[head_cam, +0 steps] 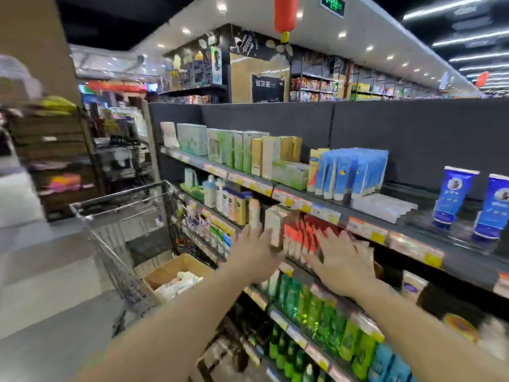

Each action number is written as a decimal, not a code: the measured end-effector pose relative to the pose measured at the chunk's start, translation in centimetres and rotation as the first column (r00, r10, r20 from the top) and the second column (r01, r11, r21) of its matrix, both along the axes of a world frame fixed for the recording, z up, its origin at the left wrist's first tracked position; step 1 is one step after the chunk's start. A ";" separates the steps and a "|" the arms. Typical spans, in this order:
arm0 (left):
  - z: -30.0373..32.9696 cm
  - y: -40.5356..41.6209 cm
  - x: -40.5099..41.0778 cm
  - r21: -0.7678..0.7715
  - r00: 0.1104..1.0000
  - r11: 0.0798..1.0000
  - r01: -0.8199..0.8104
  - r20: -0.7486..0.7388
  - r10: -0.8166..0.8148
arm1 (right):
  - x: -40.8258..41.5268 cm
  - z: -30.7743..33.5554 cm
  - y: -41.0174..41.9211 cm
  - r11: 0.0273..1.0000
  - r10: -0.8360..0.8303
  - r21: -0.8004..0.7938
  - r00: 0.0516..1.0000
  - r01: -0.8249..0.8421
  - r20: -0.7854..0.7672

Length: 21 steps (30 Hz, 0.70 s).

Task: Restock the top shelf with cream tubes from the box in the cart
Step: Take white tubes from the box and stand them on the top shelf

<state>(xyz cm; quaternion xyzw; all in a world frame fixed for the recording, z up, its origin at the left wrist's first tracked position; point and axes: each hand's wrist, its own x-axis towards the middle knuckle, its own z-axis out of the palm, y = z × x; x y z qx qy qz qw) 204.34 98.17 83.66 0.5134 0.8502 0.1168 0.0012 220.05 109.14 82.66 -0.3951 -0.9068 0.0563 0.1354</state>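
Supermarket aisles stretch away under ceiling lights, with a red lantern [286, 15] hanging at twelve o'clock and a green exit sign [332, 4] just beside it. Filling the right half of my view is the shelving unit, its dark back panel rising behind the top shelf [407, 216], which runs from about ten o'clock down to three o'clock. On that shelf stand pale green and tan cartons [248, 153] at the far end, then a packed row of light blue tubes [355, 172], then two dark blue tubes [454, 197] standing apart at three o'clock with bare shelf around them. Low clear packs [382, 206] lie in front between the two blue groups.

At eight o'clock sits the wire cart [132, 216], pushed against the shelving. Inside it, low down, is the open cardboard box [168, 271], with the white cream tubes [179, 285] lying heaped in it; motion blur hides their detail.

Both my arms reach forward from six o'clock toward the second shelf. My left hand [256, 255] is spread, fingers straight, just in front of a white carton [275, 224]; whether it touches I cannot tell. My right hand [341, 257] is likewise spread, palm forward, in front of a row of red-orange tubes [303, 235]. Neither hand holds anything.

Below them green bottles [311, 307] line the lower shelves.
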 end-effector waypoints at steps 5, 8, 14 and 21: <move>-0.4 -9.9 -11.7 0.000 0.973 0.976 -0.218 -0.077 0.218 | -15.8 -1.0 -7.2 0.985 0.141 -0.097 0.990 -0.140 -0.004; -1.3 -13.8 -17.1 -0.002 0.954 0.956 -0.293 -0.073 0.292 | -22.4 -1.5 -10.2 0.981 0.184 -0.068 0.983 -0.182 0.028; -4.5 -17.1 -26.2 -0.058 0.905 0.903 -0.426 -0.021 0.425 | -32.5 -4.4 -10.7 0.958 0.268 -0.133 0.958 -0.253 0.107; -6.7 -11.9 -36.4 -0.077 0.884 0.881 -0.466 -0.003 0.467 | -44.4 -7.2 -4.9 0.949 0.298 -0.143 0.948 -0.282 0.113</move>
